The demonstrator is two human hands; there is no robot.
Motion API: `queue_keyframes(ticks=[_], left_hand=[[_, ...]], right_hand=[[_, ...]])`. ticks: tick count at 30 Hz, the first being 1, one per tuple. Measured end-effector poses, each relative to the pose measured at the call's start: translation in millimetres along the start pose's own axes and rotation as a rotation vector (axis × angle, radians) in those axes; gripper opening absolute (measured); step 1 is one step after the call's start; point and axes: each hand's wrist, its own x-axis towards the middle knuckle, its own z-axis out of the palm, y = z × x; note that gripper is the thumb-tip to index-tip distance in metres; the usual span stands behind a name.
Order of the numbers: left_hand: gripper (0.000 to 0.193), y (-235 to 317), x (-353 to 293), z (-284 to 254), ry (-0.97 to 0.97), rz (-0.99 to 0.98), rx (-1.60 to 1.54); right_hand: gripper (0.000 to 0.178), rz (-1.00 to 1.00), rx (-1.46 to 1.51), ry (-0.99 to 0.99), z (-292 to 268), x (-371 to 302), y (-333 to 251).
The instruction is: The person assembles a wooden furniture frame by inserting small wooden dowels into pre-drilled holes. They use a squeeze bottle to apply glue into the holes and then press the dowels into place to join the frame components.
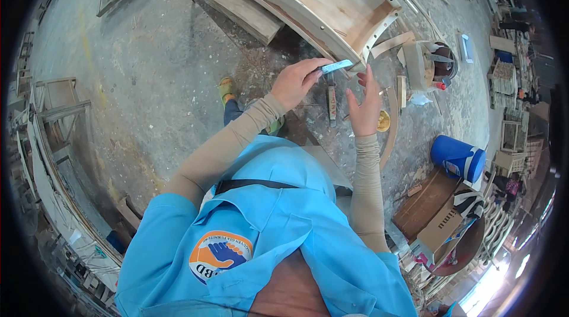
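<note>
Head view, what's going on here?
The person's left hand holds a narrow light-blue strip near the corner of a curved wooden frame. The right hand is open beside that corner; whether its fingertips touch the wood is hard to tell. A blue drum sits off to the right.

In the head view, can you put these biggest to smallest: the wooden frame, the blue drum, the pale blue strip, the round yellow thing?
1. Wooden frame
2. Blue drum
3. Pale blue strip and round yellow thing: too alike to rank.

Speckled grey workshop floor (148, 68)
Wooden frames (64, 109) stand well left of the grip (294, 83); bright light (489, 287) shines far behind it, rightward.
</note>
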Motion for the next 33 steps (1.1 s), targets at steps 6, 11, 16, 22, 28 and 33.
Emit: queue_keyframes(ticks=[6, 11, 16, 22, 28, 33], left_hand=[[0.033, -7, -6, -6, -0.071, -0.058, 0.008], [0.032, -2, -18, -14, -0.091, -0.135, -0.047], [0.033, -6, -38, -23, -0.068, -0.235, -0.207], [0.034, 5, -56, -42, -0.069, -0.450, -0.289], [0.034, 5, -66, -55, -0.055, -0.527, -0.328], [0.034, 13, -67, -71, -0.047, -0.526, -0.322]], right_hand=[[0.071, -0.001, 0.015, 0.024, 2, -6, 2], [0.062, 0.043, 0.110, 0.097, 6, 3, 3], [0.056, 0.081, -0.022, 0.101, 14, 27, -10], [0.045, 0.066, 0.021, 0.156, 25, 29, -9], [0.032, -0.010, 0.039, 0.240, 30, 31, 0], [0.027, -0.014, 0.121, 0.340, 41, 35, 5]])
